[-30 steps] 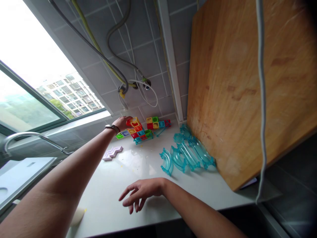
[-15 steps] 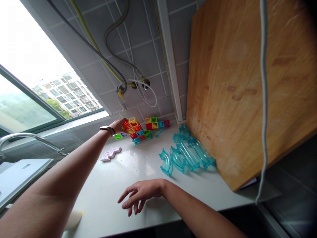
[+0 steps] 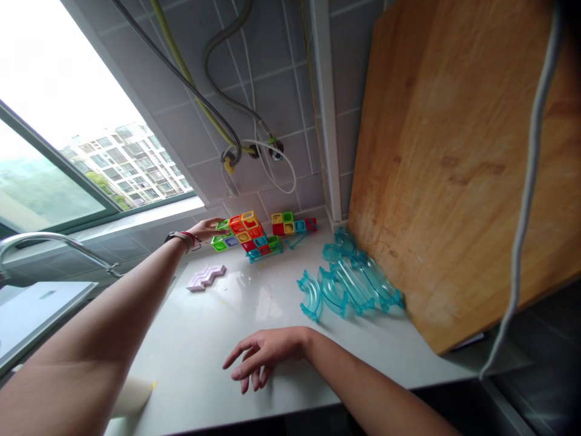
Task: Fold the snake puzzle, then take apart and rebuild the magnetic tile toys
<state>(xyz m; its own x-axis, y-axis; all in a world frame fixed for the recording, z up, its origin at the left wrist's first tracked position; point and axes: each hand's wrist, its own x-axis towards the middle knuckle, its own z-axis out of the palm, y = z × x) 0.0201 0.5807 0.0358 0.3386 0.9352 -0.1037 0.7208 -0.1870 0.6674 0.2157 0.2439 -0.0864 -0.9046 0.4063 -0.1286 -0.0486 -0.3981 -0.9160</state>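
Observation:
Over by the wall, my left hand (image 3: pixel 207 229) has its fingers closed on a green block (image 3: pixel 223 224) at the left side of a stack of colourful window blocks (image 3: pixel 247 231). Just below the fingers sit a lighter green block (image 3: pixel 219 243) and a blue-violet one (image 3: pixel 231 241). A second group of blocks (image 3: pixel 289 224) in yellow, green, red and blue stands to the right of the stack. My right hand (image 3: pixel 258 357) hovers over the near part of the white counter, fingers loose and apart, holding nothing.
Several clear teal track pieces (image 3: pixel 354 284) lie on the counter (image 3: pixel 218 339) beside a large leaning wooden board (image 3: pixel 454 151). A pale purple zigzag piece (image 3: pixel 206 277) lies nearer the sink tap (image 3: pixel 59 239). A white cord (image 3: pixel 526 181) hangs at the right. Hoses (image 3: pixel 195 85) run down the wall.
My left hand has moved slightly left from the stack's upper red block, and a green block now shows at its fingertips. My right hand keeps its pose. The view has shifted a little.

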